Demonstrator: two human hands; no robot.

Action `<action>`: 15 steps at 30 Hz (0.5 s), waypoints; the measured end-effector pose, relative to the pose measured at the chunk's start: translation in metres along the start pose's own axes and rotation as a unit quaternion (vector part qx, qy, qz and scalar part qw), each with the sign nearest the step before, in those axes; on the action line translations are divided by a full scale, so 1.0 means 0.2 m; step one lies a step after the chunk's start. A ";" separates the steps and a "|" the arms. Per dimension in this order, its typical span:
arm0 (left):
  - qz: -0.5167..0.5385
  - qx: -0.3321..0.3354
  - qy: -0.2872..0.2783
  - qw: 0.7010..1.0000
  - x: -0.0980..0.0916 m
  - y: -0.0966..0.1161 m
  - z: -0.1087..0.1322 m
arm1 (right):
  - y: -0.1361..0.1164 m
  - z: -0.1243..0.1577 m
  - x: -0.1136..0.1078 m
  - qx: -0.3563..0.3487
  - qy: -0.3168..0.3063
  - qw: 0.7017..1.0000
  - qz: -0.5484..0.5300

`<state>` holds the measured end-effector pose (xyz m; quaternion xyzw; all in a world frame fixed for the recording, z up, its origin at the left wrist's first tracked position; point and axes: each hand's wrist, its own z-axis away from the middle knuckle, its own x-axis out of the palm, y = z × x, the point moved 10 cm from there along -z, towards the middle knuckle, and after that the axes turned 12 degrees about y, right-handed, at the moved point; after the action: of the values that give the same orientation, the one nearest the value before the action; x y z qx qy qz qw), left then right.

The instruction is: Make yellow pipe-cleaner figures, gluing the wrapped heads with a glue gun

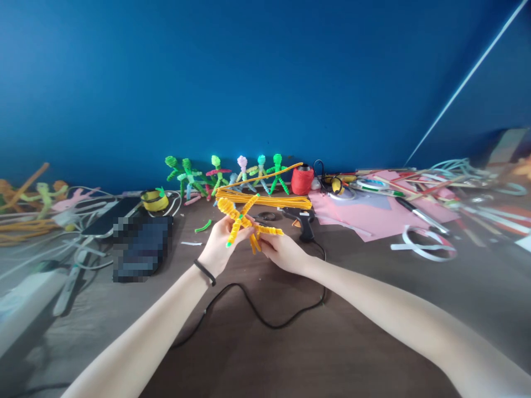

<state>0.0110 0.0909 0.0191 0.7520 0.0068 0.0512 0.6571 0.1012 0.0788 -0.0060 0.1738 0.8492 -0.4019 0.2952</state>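
Note:
Between my two hands, above the table, is a yellow pipe-cleaner figure with green tips on its arms. My left hand, with a dark band at the wrist, pinches its body from the left. Fingers of my right hand are closed on its lower part, where a coiled leg sticks out to the right. Just behind the hands lies a bundle of yellow pipe cleaners. A black glue gun rests to the right of it, and a short green pipe-cleaner piece lies to the left.
Several coloured pipe-cleaner figures stand along the blue wall, beside a red wrapped container. Pink paper, a pen and a white paper strip coil lie right. A dark phone-like object is left; a black cable crosses in front.

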 end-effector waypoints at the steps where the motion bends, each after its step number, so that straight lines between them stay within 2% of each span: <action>1: -0.020 0.012 0.011 1.000 -0.01 0.01 0.00 | -0.01 0.01 0.00 -0.010 -0.004 1.000 0.016; 5: -0.128 0.071 0.052 0.988 -0.06 0.03 -0.01 | -0.04 0.03 0.01 -0.025 -0.022 0.996 0.077; 10: -0.293 0.155 0.048 0.942 -0.05 0.07 0.00 | -0.07 0.03 -0.03 -0.042 0.021 0.993 0.105; 15: -0.311 0.160 0.027 0.937 -0.03 0.07 0.00 | -0.05 0.01 -0.09 -0.038 0.072 0.989 0.122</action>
<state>0.0034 0.0883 0.0316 0.8056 0.2660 -0.1376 0.5111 0.1107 0.0697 0.0094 0.2930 0.8553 -0.3166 0.2869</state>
